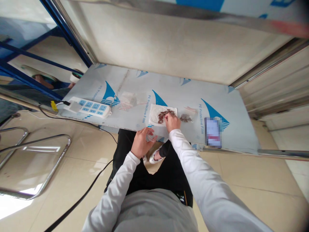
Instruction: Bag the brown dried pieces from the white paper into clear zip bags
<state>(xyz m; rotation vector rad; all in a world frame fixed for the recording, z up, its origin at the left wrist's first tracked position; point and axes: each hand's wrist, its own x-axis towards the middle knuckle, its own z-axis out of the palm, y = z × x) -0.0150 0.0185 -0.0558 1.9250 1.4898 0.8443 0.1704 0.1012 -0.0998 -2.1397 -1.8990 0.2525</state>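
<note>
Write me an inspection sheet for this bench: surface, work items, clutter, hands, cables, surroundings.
Surface: metal table still covered in printed protective film.
Work items: pile of small brown parts on a white sheet; small clear bag.
Clutter: clear bags behind the sheet; another bag of brown parts to its right; a blurred card near the front edge.
Hands: right hand picks at the brown parts; left hand holds the small clear bag at the table edge.
Cables: power strip on the table's left end; its black cable trails over the floor.
Surroundings: chrome chair frame on the tiled floor, blue metal racking at left.
</note>
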